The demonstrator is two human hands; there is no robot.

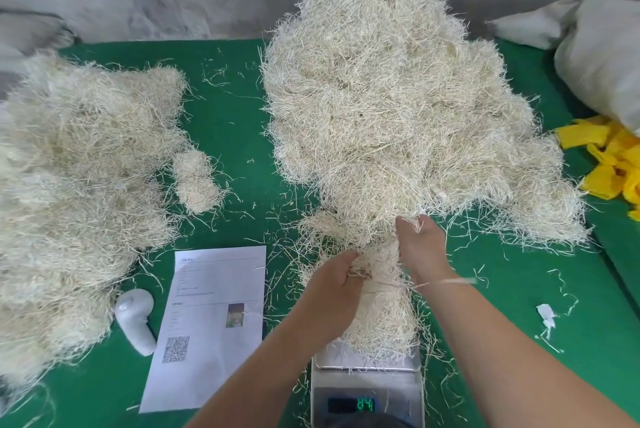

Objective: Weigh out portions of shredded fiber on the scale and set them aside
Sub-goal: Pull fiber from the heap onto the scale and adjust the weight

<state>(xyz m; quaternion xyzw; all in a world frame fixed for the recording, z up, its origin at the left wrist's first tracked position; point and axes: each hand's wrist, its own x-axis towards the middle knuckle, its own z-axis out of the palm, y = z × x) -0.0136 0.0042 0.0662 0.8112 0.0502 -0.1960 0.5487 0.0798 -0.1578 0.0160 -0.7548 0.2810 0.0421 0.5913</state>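
Observation:
A large pile of pale shredded fiber (398, 109) fills the middle and right of the green table. A silver scale (367, 389) stands at the near edge, its green display lit, with a portion of fiber (381, 317) heaped on its platform. My left hand (332, 285) grips strands at the left side of that portion, fingers curled into it. On the portion's right side, where it meets the big pile, my right hand (420, 247) pinches fiber. A second big fiber heap (76, 185) lies at the left, with a small separate clump (195, 178) beside it.
A printed sheet with a QR code (207, 323) lies left of the scale, next to a white handheld device (135, 320). Yellow strips (613, 164) and a grey sack (599, 57) sit at the right edge. Loose strands and a white scrap (547, 315) litter the green table (235, 123).

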